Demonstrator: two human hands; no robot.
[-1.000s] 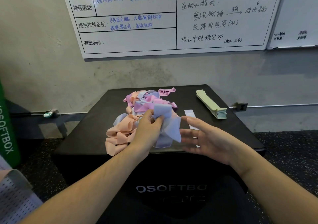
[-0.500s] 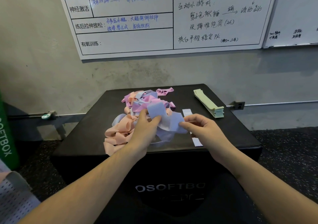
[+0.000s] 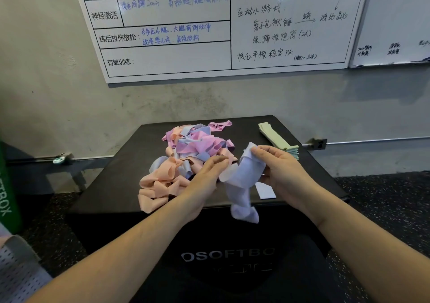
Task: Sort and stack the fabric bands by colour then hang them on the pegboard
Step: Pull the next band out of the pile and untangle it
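The pale lavender fabric band looks light, limp and a little stretchy; it should sag wherever it is unsupported, so I judge it best taken at two points along its upper edge and pulled flat before stacking. It hangs in the lower centre of the frame, over the front edge of the black padded box that serves as the desk, its lower end drooping in a crumpled fold below the top.

The right hand pinches the band's upper end between thumb and fingertips. The left hand has its fingers curled at the band's left edge, but whether that grip actually closes on the cloth I cannot tell, since the fingertips are blurred.

The band is a flat, wide loop of matte woven cloth, twisted along its length.

Centre frame, behind the hands, lies the tangled heap of peach, pink and lavender bands, unsorted. A neat stack of pale green bands sits at the box's right rear. A flat white strip lies just under the right wrist.
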